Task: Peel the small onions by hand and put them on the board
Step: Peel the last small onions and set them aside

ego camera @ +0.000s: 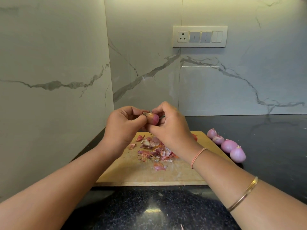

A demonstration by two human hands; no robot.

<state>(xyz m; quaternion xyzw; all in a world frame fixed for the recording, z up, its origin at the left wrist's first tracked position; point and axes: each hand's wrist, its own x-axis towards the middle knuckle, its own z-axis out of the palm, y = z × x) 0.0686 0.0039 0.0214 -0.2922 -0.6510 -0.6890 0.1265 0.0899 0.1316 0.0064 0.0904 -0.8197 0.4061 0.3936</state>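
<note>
Dark speckled surface [149,205] in the foreground, carrying a wooden board [132,173]. A loose heap of peels [156,151] lay on the board's far half. Four onions [228,145] – pale purple, skins mostly off – sat in a row on the surface just beside the board's right edge, not on it. Above the board's far edge, both hands were raised together: the left hand [121,128] pinched the dry tip of an onion [152,119], while the right hand [171,128] curled round its body from the other side. The right forearm bore a thread band [198,157] and a bangle [244,193]. Behind – a marble wall [142,72] with a switch plate [199,36].
</note>
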